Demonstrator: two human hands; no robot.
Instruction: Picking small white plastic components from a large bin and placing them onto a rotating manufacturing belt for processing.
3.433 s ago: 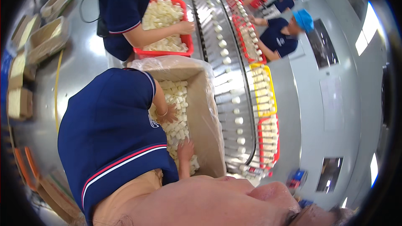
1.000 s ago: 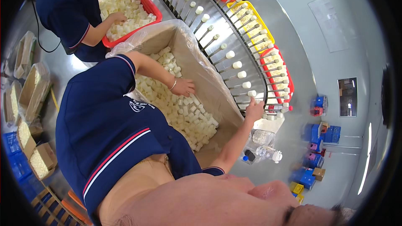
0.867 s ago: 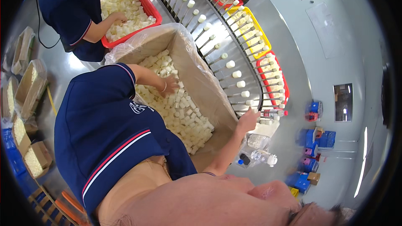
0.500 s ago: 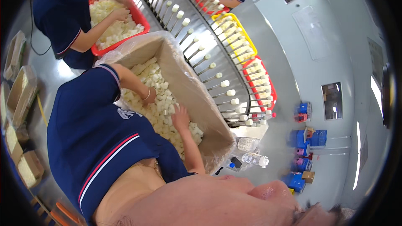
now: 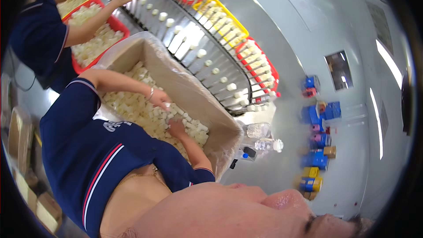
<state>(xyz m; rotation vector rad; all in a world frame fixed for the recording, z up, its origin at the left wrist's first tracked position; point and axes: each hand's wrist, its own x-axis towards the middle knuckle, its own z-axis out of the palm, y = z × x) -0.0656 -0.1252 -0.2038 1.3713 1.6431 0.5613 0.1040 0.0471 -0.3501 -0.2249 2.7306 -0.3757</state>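
Grip of left hand (image 5: 158, 97) and right hand (image 5: 177, 128) unclear, at stubby, creamy-white, cylindrical pieces (image 5: 195, 129), loosely heaped

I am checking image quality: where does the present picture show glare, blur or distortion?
Head view: the light strips glare white and bend near the rim; head view: the steel conveyor bed reflects brightly; head view: the blue crates look smeared.

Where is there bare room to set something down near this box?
The grey surface looks bare between the yellow basket, red basket and pale wall. Crowded: the cardboard box, with left hand and right hand at its white pieces; the conveyor, lined with rods; and the spot off the box's right corner, holding a clear bottle.
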